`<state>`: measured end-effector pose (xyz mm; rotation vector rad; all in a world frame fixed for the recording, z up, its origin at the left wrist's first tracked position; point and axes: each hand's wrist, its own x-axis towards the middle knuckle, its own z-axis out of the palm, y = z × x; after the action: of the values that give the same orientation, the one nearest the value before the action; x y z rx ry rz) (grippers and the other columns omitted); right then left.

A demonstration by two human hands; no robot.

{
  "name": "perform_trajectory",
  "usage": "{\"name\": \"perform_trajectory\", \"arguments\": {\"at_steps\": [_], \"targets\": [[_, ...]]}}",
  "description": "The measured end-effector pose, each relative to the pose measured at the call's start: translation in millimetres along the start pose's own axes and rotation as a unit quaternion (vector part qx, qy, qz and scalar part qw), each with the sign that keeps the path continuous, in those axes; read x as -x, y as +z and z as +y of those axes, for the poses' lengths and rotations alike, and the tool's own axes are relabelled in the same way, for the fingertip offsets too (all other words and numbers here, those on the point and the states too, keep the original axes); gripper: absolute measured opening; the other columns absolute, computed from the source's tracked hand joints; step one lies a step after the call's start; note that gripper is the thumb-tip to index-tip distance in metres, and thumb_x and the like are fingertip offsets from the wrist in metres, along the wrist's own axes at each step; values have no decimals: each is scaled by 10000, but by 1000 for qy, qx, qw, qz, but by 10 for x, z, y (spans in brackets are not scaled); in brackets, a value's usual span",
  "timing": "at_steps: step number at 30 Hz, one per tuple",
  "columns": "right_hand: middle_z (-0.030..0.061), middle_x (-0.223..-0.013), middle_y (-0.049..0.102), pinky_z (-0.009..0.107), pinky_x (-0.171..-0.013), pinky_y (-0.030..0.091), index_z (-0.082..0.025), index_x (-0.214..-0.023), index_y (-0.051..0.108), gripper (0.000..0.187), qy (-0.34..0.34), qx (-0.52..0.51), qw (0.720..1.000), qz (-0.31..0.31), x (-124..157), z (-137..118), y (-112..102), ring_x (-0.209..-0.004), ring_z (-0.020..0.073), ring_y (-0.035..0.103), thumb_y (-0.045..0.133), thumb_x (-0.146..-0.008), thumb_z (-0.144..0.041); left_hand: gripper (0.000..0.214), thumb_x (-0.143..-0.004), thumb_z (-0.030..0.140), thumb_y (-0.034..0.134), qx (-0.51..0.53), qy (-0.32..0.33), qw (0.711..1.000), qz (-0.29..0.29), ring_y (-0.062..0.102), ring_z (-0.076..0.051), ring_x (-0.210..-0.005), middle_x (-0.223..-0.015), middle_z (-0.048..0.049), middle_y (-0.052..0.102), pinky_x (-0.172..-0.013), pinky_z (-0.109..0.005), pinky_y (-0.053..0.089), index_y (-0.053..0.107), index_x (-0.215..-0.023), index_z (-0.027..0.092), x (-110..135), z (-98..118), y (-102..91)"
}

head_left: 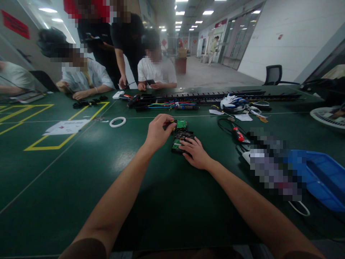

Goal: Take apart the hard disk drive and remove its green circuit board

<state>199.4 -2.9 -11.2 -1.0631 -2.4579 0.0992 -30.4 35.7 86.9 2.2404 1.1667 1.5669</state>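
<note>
A small black device with green circuit boards (181, 137) lies on the dark green table (107, 172) in front of me. My left hand (157, 131) is closed in a pinch around a thin tool with a yellow-black handle (170, 123), its tip at the upper green board (182, 124). My right hand (195, 153) rests on the device's lower part, fingers spread flat and pressing it down.
A red-handled screwdriver (238, 134) and black cables lie to the right, a blue tray (320, 180) beyond. A white tape ring (118, 122) and a paper sheet (66, 127) lie left. Cables, tools and gloves (231, 101) line the far side, where several people sit or stand.
</note>
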Motion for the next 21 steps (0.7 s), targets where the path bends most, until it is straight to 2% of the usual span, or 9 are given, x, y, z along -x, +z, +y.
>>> {"name": "perform_trajectory", "arguments": {"at_steps": [4,8,13,17,21], "targets": [[38,-1579,512,676,-1246,146,-299,-1388,622,418,-3,-1,1000,-2,2,8,8,-1520,322,348,567,-976,-255,154,-921,159,664,-36,6,999,-24,684,-188,-962,-1079,-52,698,-876,-365,605,692,-1065,208,-15,1,-39],[29,-1587,502,673,-1249,146,-304,-1389,619,414,-3,2,1000,-4,1,10,2,-1523,317,344,558,-982,-256,159,-929,148,643,-94,18,995,-21,675,-214,-992,-1071,-59,697,-899,-400,590,707,-1057,218,-31,44,-78],[31,-1582,507,677,-1246,145,-309,-1395,618,422,-2,1,1000,-2,0,11,5,-1523,317,342,557,-982,-252,194,-943,121,606,-92,40,995,-22,681,-211,-1035,-1112,-60,707,-946,-404,580,709,-1073,221,-25,53,-73],[40,-1582,508,686,-1241,140,-305,-1390,623,422,-4,-1,1000,0,2,13,11,-1523,322,339,564,-976,-246,156,-919,182,690,-52,30,998,-12,696,-199,-991,-1111,-61,713,-910,-381,604,697,-1073,207,-6,25,-29],[43,-1577,514,680,-1243,144,-300,-1391,621,427,-4,-3,1000,0,0,6,0,-1521,322,343,569,-971,-242,213,-864,243,786,-26,12,999,16,702,-190,-965,-1087,-55,716,-861,-354,619,669,-1038,207,17,1,39]]}}
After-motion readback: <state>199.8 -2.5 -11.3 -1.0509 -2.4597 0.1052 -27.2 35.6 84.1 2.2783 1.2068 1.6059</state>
